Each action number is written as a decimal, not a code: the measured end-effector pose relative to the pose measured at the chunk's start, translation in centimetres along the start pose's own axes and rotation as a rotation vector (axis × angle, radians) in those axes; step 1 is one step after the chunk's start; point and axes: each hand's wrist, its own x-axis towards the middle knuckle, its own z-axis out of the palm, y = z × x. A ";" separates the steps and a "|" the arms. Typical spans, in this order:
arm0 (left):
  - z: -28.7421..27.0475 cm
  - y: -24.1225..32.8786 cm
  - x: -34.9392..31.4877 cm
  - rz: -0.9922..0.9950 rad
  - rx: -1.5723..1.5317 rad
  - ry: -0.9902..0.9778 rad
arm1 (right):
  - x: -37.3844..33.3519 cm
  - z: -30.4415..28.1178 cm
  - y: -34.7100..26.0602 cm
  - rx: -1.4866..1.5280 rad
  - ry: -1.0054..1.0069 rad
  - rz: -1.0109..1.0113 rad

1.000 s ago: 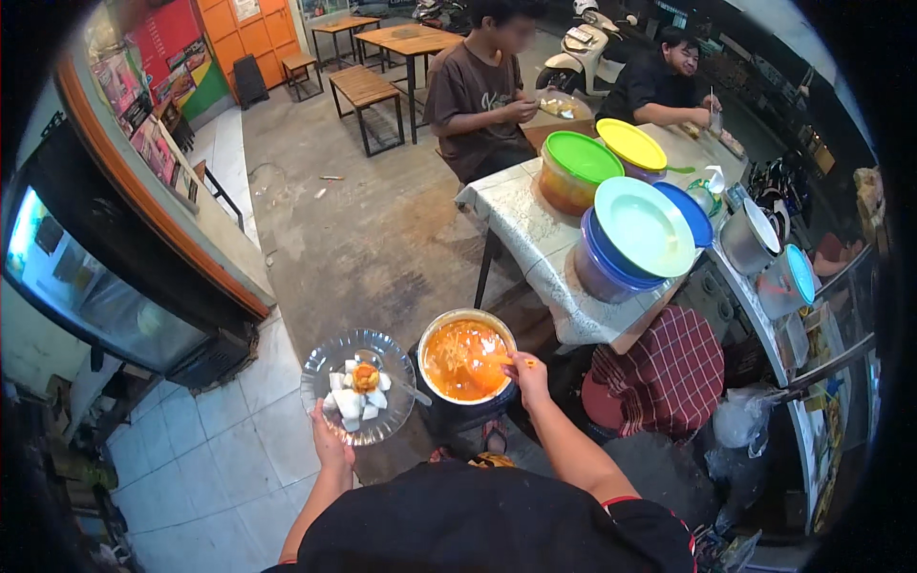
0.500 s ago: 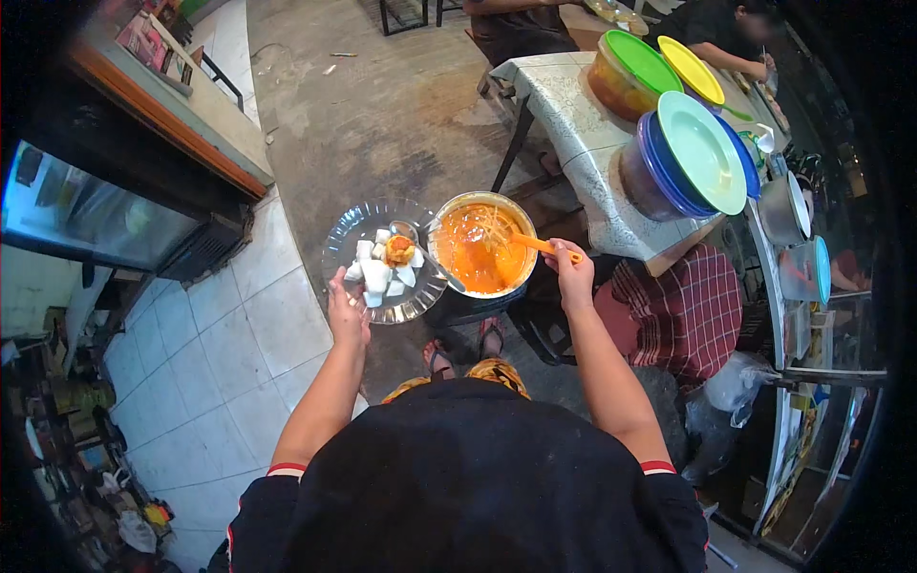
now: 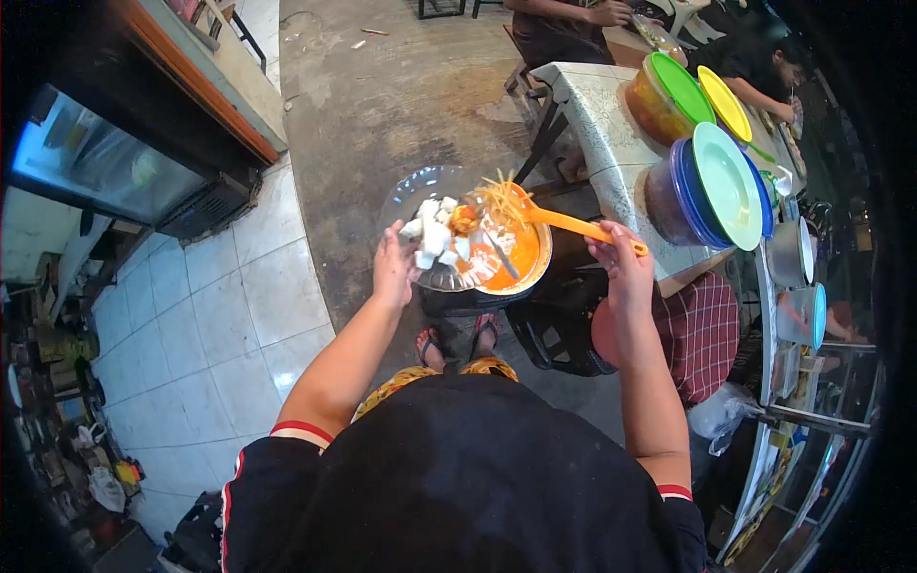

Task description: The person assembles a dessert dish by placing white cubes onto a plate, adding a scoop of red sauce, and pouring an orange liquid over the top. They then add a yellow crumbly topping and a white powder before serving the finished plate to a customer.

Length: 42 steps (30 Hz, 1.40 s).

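Observation:
My left hand (image 3: 393, 269) grips the near-left rim of a clear plate (image 3: 406, 196) with a fluted edge. White cut chunks (image 3: 437, 232), perhaps rice cake, lie on it beside a dab of orange-red sauce (image 3: 463, 221). A metal spoon (image 3: 501, 256) rests on the plate, its handle sticking out to the right. The plate hangs over the left part of a pot (image 3: 547, 263) of orange soup (image 3: 523, 250). My right hand (image 3: 623, 258) is closed around the handle of an orange ladle (image 3: 573, 223). Pale shredded strips (image 3: 504, 202) heap in its bowl, raised above the soup.
On the right, a covered table (image 3: 597, 124) bears a green-lidded tub (image 3: 659, 100), a yellow lid (image 3: 724, 103) and a mint-green plate (image 3: 726, 186) on blue tubs. A checked cloth (image 3: 702, 334) drapes near my right arm. Two people sit beyond the table. A glass-fronted cabinet (image 3: 115, 158) stands left.
The plate has moved right, from beside the pot to over it. The ladle has come up out of the soup with shredded strips in its bowl.

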 end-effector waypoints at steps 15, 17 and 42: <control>5.8 2.4 -0.9 -0.037 -0.102 0.019 | -2.7 5.5 -4.3 -1.015 -0.713 -1.006; 5.1 2.1 -0.4 -0.023 -0.080 -0.031 | -2.8 5.4 -4.7 -1.007 -0.712 -1.027; -6.9 2.9 -9.3 0.091 -0.167 0.265 | 3.6 -3.6 16.1 -1.202 -0.367 -0.602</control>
